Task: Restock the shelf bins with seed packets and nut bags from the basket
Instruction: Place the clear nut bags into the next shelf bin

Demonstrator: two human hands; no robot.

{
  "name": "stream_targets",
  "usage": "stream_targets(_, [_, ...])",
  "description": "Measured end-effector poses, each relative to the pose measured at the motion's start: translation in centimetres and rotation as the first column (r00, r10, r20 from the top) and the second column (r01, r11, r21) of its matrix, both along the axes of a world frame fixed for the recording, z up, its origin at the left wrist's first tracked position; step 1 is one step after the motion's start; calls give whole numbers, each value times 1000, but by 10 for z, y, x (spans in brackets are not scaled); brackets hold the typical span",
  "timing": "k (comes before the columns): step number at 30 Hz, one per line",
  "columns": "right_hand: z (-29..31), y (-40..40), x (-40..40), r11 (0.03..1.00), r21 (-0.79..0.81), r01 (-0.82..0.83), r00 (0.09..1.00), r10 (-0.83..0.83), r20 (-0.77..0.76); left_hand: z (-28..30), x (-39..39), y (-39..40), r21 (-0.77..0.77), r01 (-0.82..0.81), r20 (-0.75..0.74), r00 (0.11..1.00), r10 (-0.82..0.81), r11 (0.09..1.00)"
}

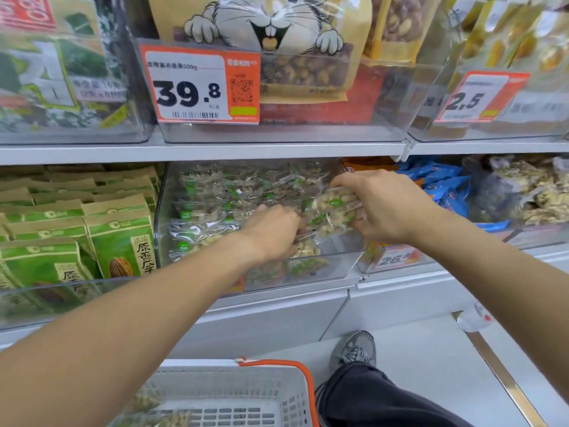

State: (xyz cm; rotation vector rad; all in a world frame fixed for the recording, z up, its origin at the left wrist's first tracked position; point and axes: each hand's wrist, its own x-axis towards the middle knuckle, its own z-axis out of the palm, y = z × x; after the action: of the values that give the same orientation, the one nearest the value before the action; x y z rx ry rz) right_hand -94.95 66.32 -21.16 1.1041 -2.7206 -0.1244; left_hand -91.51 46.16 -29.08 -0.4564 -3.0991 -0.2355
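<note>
Stocking in progress: right hand (380, 208) grips nut bags (334, 211) over the clear bin (323, 266); left hand (274, 232), fingers apparently curled among the packets, grasp unclear. Next: seat bags, return to basket (277, 392).

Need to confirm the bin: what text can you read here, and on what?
"39.8": orange tag, upper middle bin.
"2.5": tag, upper right bin.
"26.": tag under the right hand, rest blurred.
"原香": green packets.
Nut bags' labels: unreadable.

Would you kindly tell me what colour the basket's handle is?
Orange, on a grey basket; the handle shows in the head view.
</note>
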Motion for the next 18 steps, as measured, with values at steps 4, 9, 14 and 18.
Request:
stream_targets(4, [2, -8, -10, 991, 125, 40, 999, -43, 18, -2, 1, -5, 63, -6, 11, 1000, 5, 998])
stream_targets(9, [2, -17, -27, 989, 104, 103, 981, -118, 152, -7, 6, -17, 224, -49, 52, 998, 38, 973])
stream_targets(14, [-9, -30, -34, 969, 195, 153, 958, -194, 213, -8, 6, -19, 273, -37, 33, 999, 29, 961])
stream_targets(18, [-9, -47, -44, 939, 299, 172, 926, -258, 276, -11, 5, -17, 244, -70, 17, 998, 68, 967])
